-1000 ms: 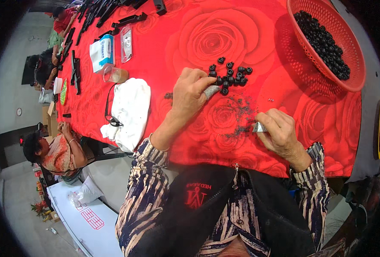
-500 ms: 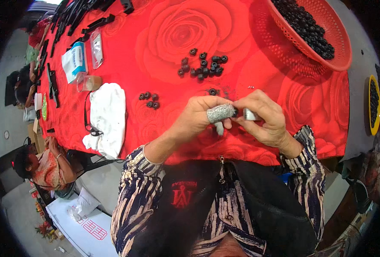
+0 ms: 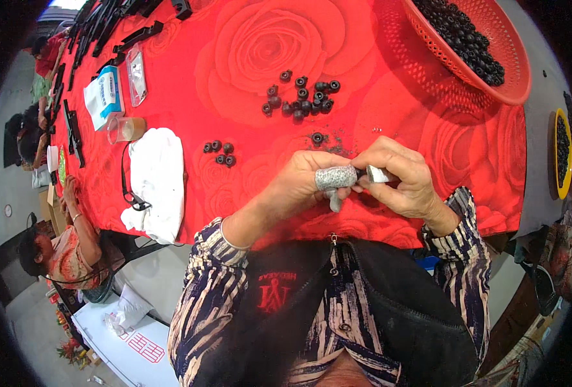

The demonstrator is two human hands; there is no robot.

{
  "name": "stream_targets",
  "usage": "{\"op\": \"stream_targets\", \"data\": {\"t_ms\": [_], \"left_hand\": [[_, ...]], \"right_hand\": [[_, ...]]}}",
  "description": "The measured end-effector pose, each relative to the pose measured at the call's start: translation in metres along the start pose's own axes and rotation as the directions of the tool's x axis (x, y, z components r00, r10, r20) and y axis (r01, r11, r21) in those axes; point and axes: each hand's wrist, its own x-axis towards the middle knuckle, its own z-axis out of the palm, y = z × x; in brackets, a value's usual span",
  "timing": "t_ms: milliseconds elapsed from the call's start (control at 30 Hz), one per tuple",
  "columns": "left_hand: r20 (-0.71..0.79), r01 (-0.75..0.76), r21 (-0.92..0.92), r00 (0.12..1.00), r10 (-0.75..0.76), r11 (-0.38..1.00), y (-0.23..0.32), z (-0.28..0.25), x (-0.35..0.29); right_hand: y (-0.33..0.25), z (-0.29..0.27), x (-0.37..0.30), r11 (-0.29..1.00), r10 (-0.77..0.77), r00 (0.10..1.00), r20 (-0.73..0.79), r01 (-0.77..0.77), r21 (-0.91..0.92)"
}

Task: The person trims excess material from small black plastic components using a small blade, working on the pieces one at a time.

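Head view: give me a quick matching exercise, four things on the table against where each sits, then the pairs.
Things:
1. red basket
2. white cloth
3. clear cup
4. yellow bowl

Places:
A. just beyond the white cloth, on the left
B. far right edge
C. top right, filled with black parts
D. left of the hands, hanging over the near table edge

Pairs: 1-C, 2-D, 3-A, 4-B

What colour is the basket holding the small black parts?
Red basket, seen in the head view.
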Motion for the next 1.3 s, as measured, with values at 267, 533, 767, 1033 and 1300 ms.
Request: {"op": "stream_targets", "data": {"t_ms": [267,533,767,1033,1300], "left_hand": [[-0.067,0.092,-0.015,0.993,-0.093,0.996,0.007,0.003,-0.005],[-0.116,0.135,0.085,0.985,-0.124,0.987,0.006,0.006,-0.008],[-0.164,0.016,0.194,0.986,0.016,0.981,-0.001,0.011,-0.010],[-0.179,-0.080,0.232,0.976,0.123,0.969,-0.007,0.007,-0.012],[-0.175,-0.130,0.210,0.970,0.168,0.969,-0.003,0.003,-0.012]], "right_hand": [[0.003,0.006,-0.002,0.975,-0.187,0.982,-0.022,0.182,-0.125],[-0.002,0.004,0.002,0.989,-0.133,0.991,0.025,0.134,-0.062],[0.005,0.008,-0.003,0.953,-0.253,0.967,-0.026,0.245,-0.176],[0.002,0.004,0.000,0.931,-0.271,0.962,0.011,0.265,-0.250],[-0.001,0.000,0.003,0.975,0.017,1.000,0.015,-0.013,-0.223]]}}
